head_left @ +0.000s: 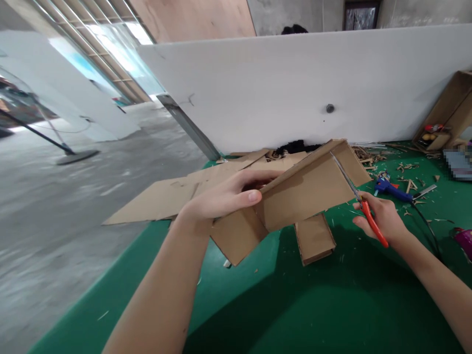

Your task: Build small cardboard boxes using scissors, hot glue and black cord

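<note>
My left hand is closed on the left part of a folded cardboard piece, thumb in front and fingers behind it. The piece is held tilted above the green table, with a raised rim along its top and flaps at both ends. In my right hand is a pair of scissors with red handles. Their blades point up and left and lie against the right part of the cardboard. Whether the blades are parted, I cannot tell. Below the piece, a small cardboard box rests on the table.
Flat cardboard sheets overhang the table's left edge. At the right lie a blue glue gun with its cord, cardboard scraps and a purple packet. A cardboard box stands at the back right. A white panel borders the green table.
</note>
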Demonstrator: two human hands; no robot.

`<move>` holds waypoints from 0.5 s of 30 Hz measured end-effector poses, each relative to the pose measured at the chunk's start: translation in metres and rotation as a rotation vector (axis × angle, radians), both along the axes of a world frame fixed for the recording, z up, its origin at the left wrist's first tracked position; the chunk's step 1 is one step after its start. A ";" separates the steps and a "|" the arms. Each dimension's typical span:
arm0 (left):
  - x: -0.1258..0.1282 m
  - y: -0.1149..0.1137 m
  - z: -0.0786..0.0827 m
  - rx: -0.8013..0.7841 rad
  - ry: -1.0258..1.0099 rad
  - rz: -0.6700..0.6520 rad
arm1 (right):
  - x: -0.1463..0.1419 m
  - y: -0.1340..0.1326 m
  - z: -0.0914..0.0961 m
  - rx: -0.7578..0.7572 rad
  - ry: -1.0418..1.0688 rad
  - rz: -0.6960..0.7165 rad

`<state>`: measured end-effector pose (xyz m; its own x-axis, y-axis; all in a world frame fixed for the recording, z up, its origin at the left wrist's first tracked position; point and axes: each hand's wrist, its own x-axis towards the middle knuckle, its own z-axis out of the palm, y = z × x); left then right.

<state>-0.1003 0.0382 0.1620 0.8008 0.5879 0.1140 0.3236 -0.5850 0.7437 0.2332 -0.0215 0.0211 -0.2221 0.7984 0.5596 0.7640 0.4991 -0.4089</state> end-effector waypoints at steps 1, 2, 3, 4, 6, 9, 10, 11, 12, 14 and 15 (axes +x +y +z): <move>0.000 0.000 0.000 -0.020 -0.013 -0.009 | -0.001 0.000 0.001 -0.012 0.015 0.016; -0.001 0.000 0.000 -0.030 -0.025 -0.013 | -0.001 0.000 0.001 -0.019 0.028 0.030; -0.001 0.000 0.000 -0.032 -0.033 -0.013 | -0.001 0.000 0.002 -0.022 0.037 0.043; -0.002 0.000 0.000 -0.035 -0.036 -0.010 | -0.001 0.001 0.002 -0.022 0.042 0.052; -0.003 0.001 -0.001 -0.049 -0.037 -0.008 | 0.001 0.001 0.001 -0.011 0.044 0.063; -0.007 0.002 -0.004 -0.063 -0.042 0.021 | 0.004 0.003 -0.001 0.015 0.038 0.062; -0.009 0.003 -0.007 -0.062 -0.042 0.048 | 0.005 0.003 -0.001 0.022 0.034 0.063; -0.013 0.004 -0.010 -0.061 -0.041 0.085 | 0.006 0.003 -0.001 0.019 0.027 0.069; -0.016 0.005 -0.014 -0.062 -0.042 0.120 | 0.006 0.004 0.000 0.010 0.019 0.074; -0.024 0.008 -0.023 -0.070 -0.049 0.200 | 0.006 0.004 0.002 -0.021 0.011 0.088; -0.028 0.010 -0.028 -0.070 -0.051 0.232 | 0.006 0.004 0.004 -0.042 0.013 0.094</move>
